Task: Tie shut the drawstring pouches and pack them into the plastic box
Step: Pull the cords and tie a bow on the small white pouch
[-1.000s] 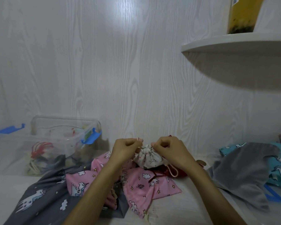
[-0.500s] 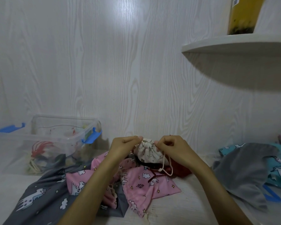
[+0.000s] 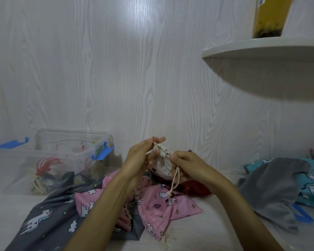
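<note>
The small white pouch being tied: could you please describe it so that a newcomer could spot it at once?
Start at the clear plastic box with blue latches on the left, then look right to the two hands raised before the wall. Between the left hand and right hand is the white pouch, the only pouch lifted off the surface, its pale cord dangling.

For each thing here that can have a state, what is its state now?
white pouch: mouth gathered, held above the table
left hand: pinches its cord
right hand: grips the pouch neck
plastic box: lid off, partly filled
pink pouch: lying flat, untied
</note>
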The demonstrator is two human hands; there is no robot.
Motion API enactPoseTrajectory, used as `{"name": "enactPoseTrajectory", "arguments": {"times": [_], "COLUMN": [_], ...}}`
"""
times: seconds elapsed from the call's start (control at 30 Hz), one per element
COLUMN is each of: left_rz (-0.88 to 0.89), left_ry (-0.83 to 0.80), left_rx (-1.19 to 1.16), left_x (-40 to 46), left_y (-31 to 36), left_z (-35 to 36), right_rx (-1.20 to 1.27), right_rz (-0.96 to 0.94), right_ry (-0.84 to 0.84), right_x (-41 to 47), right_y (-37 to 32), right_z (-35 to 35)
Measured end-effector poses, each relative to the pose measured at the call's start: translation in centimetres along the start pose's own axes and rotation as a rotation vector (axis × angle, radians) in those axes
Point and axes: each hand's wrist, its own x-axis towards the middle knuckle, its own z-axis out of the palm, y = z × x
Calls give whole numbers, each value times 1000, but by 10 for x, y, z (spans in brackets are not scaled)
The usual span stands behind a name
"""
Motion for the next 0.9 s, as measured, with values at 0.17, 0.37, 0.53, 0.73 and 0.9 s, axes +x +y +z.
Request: {"name": "enactPoseTrajectory", "arguments": {"times": [0.17, 0.37, 0.53, 0.73, 0.9], "left_rz": [-120, -60, -67, -55, -13], "left_ry": [-43, -145, -347, -465, -618], "left_rx": [7, 492, 713, 691, 767], "left_x": [-2, -5, -13, -13, -19], "left_y": [10, 9, 4, -10, -16], "left_z": [-11, -10, 6, 15, 26], "right_rx": [14, -123, -229, -399, -437], "right_rz": [137, 155, 128, 97, -82], "right_ry": [-97, -245, -209, -103, 34], "right_x": [-2, -11, -29, -31, -30], "right_y": [5, -2, -22, -29, -38], "right_z": [-2, -16, -41, -51, -37]}}
